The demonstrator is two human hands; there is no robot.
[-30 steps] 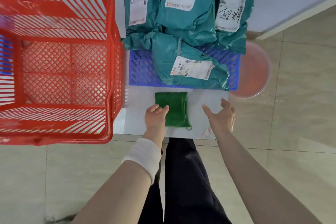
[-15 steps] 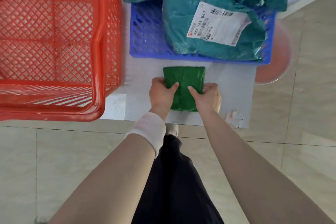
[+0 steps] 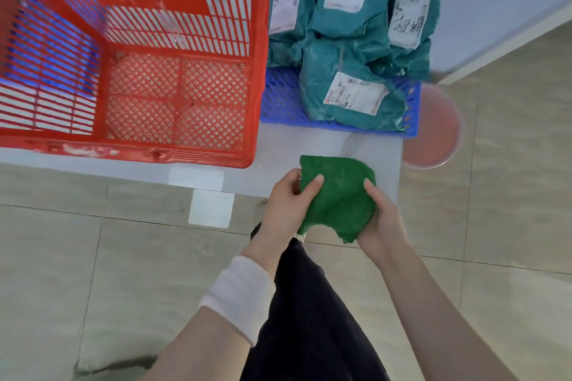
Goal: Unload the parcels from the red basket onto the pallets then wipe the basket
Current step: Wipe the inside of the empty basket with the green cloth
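Observation:
The red basket [image 3: 173, 3] stands at the upper left with nothing inside; its mesh floor shows. To its right, several teal parcels [image 3: 349, 49] with white labels lie stacked on a blue pallet [image 3: 278, 102]. In the middle, a green cloth [image 3: 340, 198] is held up off the white platform, spread between both hands. My left hand [image 3: 286, 204] pinches its left edge, thumb on top. My right hand [image 3: 382, 216] grips its right and lower edge.
A white platform [image 3: 297, 148] carries the basket and pallet; its front edge runs just beyond my hands. A pink round basin [image 3: 433, 130] sits on the tiled floor at the right. My dark trouser leg [image 3: 309, 318] is below. A grey wall rises at the far right.
Both hands took hold of the green cloth where it lay folded on the platform, lifted it toward me and opened it out. The view has swung left, showing more of the basket.

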